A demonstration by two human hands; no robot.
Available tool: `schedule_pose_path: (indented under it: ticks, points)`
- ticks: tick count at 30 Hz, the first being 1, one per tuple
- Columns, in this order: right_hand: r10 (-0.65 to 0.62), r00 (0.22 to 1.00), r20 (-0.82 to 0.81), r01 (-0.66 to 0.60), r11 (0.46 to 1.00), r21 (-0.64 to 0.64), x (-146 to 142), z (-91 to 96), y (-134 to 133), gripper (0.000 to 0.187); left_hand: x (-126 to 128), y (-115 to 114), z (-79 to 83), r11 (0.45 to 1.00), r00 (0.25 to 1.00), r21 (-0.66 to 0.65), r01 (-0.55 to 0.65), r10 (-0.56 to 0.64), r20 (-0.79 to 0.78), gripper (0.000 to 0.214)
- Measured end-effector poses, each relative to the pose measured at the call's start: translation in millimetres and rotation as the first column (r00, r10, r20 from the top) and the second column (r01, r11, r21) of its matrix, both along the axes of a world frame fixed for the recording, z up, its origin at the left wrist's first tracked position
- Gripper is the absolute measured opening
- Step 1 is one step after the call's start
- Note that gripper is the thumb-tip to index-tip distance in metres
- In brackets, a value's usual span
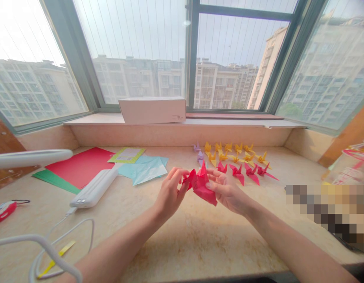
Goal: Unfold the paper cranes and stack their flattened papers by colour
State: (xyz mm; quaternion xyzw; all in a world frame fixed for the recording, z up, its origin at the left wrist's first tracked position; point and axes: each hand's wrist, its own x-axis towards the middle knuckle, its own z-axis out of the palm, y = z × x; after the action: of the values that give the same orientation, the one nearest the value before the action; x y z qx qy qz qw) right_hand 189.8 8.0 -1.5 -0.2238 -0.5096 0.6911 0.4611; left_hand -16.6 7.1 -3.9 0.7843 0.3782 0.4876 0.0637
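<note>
A red paper crane is held above the stone counter, between my two hands. My left hand pinches its left end between thumb and fingers. On the other side, my right hand grips the crane's body, thumb in front and fingers behind. Just beyond my right hand stands a row of finished red cranes. Behind them are several yellow cranes, with purple cranes at the left of the group.
Red paper sheets, green paper, light blue paper and a yellow-green packet lie at left. Nearer are a white power bank, its cable and a red cutter. A white box sits on the sill.
</note>
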Motion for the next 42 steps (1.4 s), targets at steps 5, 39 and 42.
schedule_pose_path:
  ticks: [5,39,42]
  points:
    - [0.102,0.990,0.095,-0.106,0.994,0.037,0.0,1.0,-3.9,0.045,-2.3,-1.2,-0.1,0.991,0.996,-0.105,-0.085,0.081,-0.042,0.018]
    - [-0.436,0.863,0.256,0.332,0.870,0.365,0.2,-12.5,7.2,0.030,11.9,-2.6,-0.1,0.796,0.900,-0.501,0.339,-0.119,0.420,0.040]
    - [-0.429,0.874,0.230,0.351,0.883,0.313,-1.2,-6.5,5.6,0.028,12.4,-3.1,1.0,0.808,0.899,-0.482,0.339,-0.128,0.419,0.043]
